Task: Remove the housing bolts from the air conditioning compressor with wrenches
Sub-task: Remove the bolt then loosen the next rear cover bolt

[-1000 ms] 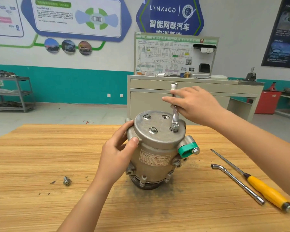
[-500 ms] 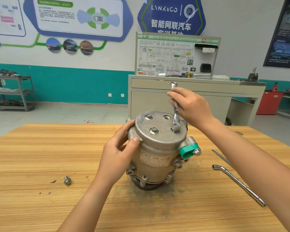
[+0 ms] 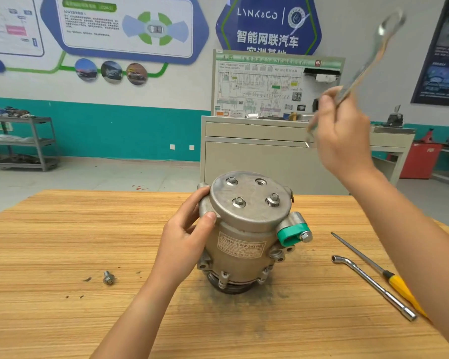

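Note:
The grey compressor (image 3: pixel 244 244) stands upright on the wooden table (image 3: pixel 62 242), its round end cover facing up. Three bolts stay in the cover: far left (image 3: pixel 231 181), near left (image 3: pixel 238 202) and right (image 3: pixel 273 199), the right one standing raised. One bolt hole (image 3: pixel 260 181) is empty. My left hand (image 3: pixel 184 234) grips the compressor's left side, thumb on the cover's rim. My right hand (image 3: pixel 341 136) holds a blurred combination wrench (image 3: pixel 366 63) in the air, well above and right of the cover.
A loose bolt (image 3: pixel 108 277) lies on the table to the left. An L-shaped socket wrench (image 3: pixel 373 288) and a yellow-handled screwdriver (image 3: pixel 397 283) lie to the right. A grey cabinet (image 3: pixel 257 156) with a display board stands behind the table.
My right hand has lifted the wrench off the right bolt and swung it up and to the right. The left hand keeps its grip on the compressor.

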### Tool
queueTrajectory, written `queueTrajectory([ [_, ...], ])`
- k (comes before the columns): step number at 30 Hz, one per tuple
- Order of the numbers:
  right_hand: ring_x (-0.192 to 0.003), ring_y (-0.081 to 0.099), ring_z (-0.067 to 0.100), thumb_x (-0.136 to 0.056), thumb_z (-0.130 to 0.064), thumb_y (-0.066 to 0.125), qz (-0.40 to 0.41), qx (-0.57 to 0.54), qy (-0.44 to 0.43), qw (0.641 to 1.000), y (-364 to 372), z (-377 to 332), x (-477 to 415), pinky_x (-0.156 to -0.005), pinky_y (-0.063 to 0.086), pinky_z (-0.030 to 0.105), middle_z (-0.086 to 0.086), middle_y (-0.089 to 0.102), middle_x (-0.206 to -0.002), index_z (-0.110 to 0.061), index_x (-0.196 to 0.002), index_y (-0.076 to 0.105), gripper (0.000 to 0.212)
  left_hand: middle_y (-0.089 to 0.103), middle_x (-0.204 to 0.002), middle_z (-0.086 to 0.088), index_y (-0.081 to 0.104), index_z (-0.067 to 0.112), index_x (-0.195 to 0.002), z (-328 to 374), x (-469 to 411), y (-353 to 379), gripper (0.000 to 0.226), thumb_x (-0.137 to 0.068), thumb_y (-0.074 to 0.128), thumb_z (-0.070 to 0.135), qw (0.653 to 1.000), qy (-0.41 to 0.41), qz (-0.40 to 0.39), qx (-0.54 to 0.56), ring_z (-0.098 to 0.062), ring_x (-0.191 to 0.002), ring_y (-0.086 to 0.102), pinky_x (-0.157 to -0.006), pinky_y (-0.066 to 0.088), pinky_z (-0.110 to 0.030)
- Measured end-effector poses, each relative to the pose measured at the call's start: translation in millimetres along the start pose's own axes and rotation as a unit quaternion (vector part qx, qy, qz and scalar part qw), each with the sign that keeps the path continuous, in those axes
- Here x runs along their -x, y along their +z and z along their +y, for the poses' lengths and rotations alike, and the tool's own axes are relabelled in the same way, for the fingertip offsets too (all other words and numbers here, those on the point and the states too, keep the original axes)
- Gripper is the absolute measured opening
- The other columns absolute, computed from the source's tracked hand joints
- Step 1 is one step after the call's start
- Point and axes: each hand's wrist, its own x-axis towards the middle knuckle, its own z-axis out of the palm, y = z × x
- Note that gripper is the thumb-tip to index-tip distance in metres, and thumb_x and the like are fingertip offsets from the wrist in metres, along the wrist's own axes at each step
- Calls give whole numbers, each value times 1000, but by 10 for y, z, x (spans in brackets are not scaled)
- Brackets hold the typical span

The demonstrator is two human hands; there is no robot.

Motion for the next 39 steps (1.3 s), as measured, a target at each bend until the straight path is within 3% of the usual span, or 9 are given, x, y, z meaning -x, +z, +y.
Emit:
queueTrajectory([
  [4, -44, 44, 17, -96, -29, 33, -137, 145, -41, 979, -515, -193, 384, -43, 34, 29, -5, 44, -50, -25, -126, 43, 32, 54, -108, 35, 54, 42, -113, 10, 14, 21, 43, -92, 49, 4, 1000, 3, 9, 0, 27, -99, 48, -71, 39, 3],
  [9, -60, 53, 12, -88, -47, 8, -353, 391, -57, 848, -855, -407, 815, -47, 37, 26, -10, 44, -57, -52, -134, -5, 48, 53, -114, 31, 54, 41, -114, 0, 16, 18, 42, -92, 49, 6, 1000, 6, 11, -3, 27, -99, 48, -71, 39, 3],
  [12, -81, 60, 15, -93, -46, 8, -374, 422, -45, 825, -886, -390, 885, -60, 49, 28, -12, 61, -84, -48, -131, -17, 46, 53, -113, 31, 54, 41, -113, -3, 12, 22, 42, -92, 49, 5, 1000, 6, 12, 0, 27, -99, 48, -71, 38, 4],
  [17, -82, 60, 15, -97, -37, 18, -379, 451, -35, 807, -811, -318, 942, -60, 47, 27, -13, 61, -86, -44, -137, -12, 50, 53, -113, 31, 54, 42, -113, -20, 14, 19, 43, -92, 49, 4, 1000, 7, 15, -3, 27, -100, 48, -72, 38, 4],
  [26, -44, 26, 14, -82, 0, 32, -423, 537, -96, 723, -700, -628, 1042, -38, 22, 26, -4, 30, -59, -16, -143, -17, 79, 48, -114, 34, 51, 41, -115, -11, 42, 78, 41, -94, 49, 5, 1000, 16, 23, -4, 31, -100, 44, -74, 36, 5],
  [30, -35, 15, 12, -68, 6, 32, -365, 554, -85, 743, -703, -665, 1169, -38, 10, 17, 4, 26, -53, -8, -145, 16, 80, 50, -113, 32, 53, 35, -116, -11, 50, 74, 40, -93, 50, 3, 999, 20, 28, -7, 30, -99, 45, -72, 37, 5],
  [33, -24, 25, 13, -65, -3, 70, -259, 458, -94, 845, -779, -429, 1192, -49, 16, 12, 10, 37, -39, 1, -108, 66, 44, 58, -103, 37, 57, 35, -114, -9, 20, 57, 39, -90, 54, 4, 1000, 15, 19, -7, 26, -100, 48, -73, 39, 2],
  [35, -24, 38, 23, -84, -28, 52, -211, 447, -112, 862, -794, -197, 1101, -45, 22, 14, 10, 47, -40, -2, -96, 71, 34, 61, -97, 41, 58, 38, -110, -13, 0, 47, 40, -88, 57, 4, 1000, 12, 17, -4, 21, -100, 53, -74, 41, 0],
  [39, -39, 53, 24, -92, -32, 42, -171, 402, -235, 868, -677, 240, 851, -41, 36, 24, 7, 59, -53, -3, -101, 70, 42, 66, -101, 30, 59, 36, -113, -43, -40, -4, 37, -90, 58, 7, 1000, -1, -3, 8, 14, -98, 58, -71, 46, -5],
])
